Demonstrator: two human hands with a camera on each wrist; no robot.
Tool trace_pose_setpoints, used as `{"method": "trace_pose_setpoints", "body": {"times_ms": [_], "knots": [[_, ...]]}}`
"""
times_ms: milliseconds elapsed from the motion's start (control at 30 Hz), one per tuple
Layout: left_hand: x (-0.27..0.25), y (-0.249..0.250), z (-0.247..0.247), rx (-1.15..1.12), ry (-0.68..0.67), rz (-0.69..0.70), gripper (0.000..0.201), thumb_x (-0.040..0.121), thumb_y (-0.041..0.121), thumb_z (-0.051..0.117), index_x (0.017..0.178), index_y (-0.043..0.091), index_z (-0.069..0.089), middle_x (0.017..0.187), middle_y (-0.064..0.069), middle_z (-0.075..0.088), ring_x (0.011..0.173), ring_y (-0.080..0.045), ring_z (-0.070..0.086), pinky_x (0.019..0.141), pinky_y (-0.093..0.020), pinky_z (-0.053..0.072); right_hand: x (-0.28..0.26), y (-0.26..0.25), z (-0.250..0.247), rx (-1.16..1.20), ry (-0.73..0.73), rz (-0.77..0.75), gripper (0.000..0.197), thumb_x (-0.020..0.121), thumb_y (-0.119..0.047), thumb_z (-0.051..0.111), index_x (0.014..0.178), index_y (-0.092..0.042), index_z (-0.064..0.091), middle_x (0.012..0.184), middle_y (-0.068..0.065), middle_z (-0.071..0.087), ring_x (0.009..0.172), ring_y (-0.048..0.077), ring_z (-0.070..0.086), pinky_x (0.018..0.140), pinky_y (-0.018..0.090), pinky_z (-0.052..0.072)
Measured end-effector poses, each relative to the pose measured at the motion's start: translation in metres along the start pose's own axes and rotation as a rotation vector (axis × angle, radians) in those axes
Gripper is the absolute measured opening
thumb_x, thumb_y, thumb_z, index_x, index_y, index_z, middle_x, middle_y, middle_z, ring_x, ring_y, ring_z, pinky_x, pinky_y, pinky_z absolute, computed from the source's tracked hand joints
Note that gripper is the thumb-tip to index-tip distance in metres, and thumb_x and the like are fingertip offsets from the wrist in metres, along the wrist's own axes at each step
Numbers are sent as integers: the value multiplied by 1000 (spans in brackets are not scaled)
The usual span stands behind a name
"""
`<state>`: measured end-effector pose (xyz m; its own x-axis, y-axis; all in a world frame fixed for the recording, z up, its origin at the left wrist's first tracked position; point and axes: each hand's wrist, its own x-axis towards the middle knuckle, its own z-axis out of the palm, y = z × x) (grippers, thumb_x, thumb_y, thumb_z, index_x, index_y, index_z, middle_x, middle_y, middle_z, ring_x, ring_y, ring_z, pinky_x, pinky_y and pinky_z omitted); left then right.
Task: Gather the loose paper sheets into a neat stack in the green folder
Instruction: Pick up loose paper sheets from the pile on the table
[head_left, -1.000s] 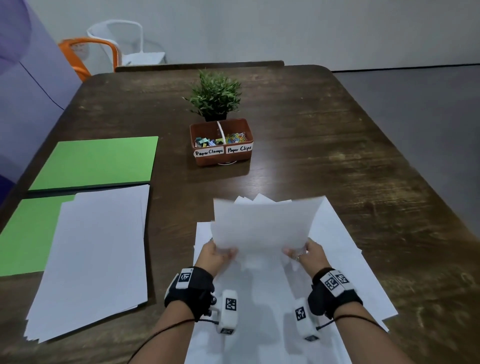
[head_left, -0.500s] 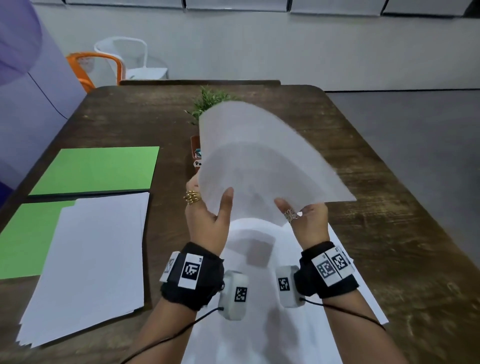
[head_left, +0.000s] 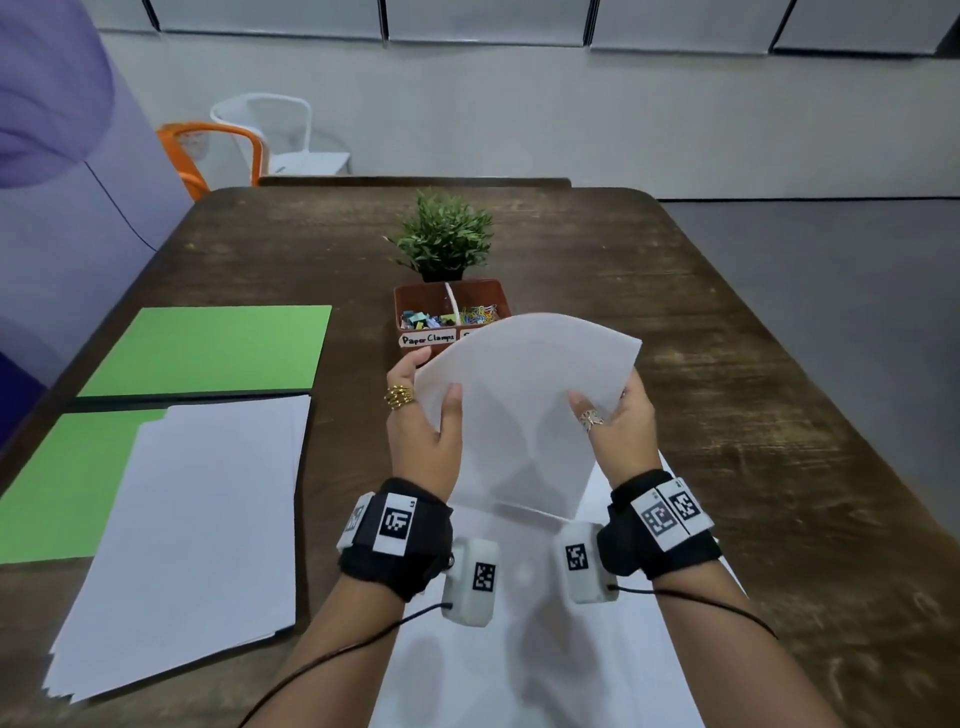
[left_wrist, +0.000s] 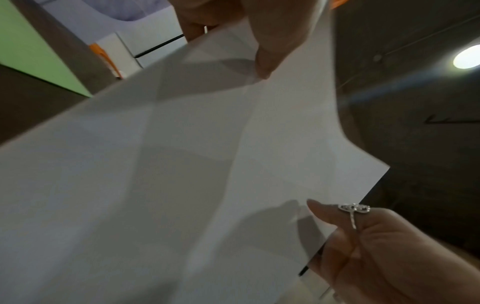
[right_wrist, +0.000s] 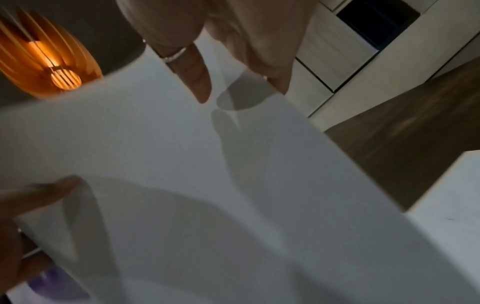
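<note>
Held sheets — long axis away, tilted right

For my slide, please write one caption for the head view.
Both hands, left hand and right hand, hold paper sheets above the table.

Both hands hold a bunch of paper sheets up above the desk, its top edge bowed. The left hand grips the left edge, thumb in front; the right hand pinches the right edge. More loose sheets lie on the desk beneath the wrists. To the left lies an open green folder with a stack of paper on its near half. Behind the held sheets stand a clip box and a small plant.
</note>
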<state>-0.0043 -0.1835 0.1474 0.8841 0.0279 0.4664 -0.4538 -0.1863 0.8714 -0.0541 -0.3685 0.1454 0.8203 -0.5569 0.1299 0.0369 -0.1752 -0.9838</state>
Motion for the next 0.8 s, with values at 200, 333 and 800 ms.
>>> {"method": "trace_pose_setpoints", "body": {"times_ms": [200,333,800], "knots": [[-20,-39,2,169,-119,-265,32,93,6,51,123,4,39,92,3,54,92,-31,63,71,-19,41,-6,45,8,-376,-195,203,46,89,12,38,131,-3,29,112,17,55,106,30,54,84,24,38],[5,-46,-36,267,-3,-238,27,93,6,48,119,4,42,92,-7,60,85,-30,61,68,-21,37,-5,37,43,-514,-232,149,29,85,15,41,113,8,46,92,13,51,87,24,54,64,15,34],[46,-160,-233,742,59,-583,39,89,-10,45,127,0,46,122,-24,55,114,-38,52,97,-42,39,-61,51,281,-569,-575,174,23,84,-7,65,106,-4,60,91,10,59,93,24,60,83,27,46]]}}
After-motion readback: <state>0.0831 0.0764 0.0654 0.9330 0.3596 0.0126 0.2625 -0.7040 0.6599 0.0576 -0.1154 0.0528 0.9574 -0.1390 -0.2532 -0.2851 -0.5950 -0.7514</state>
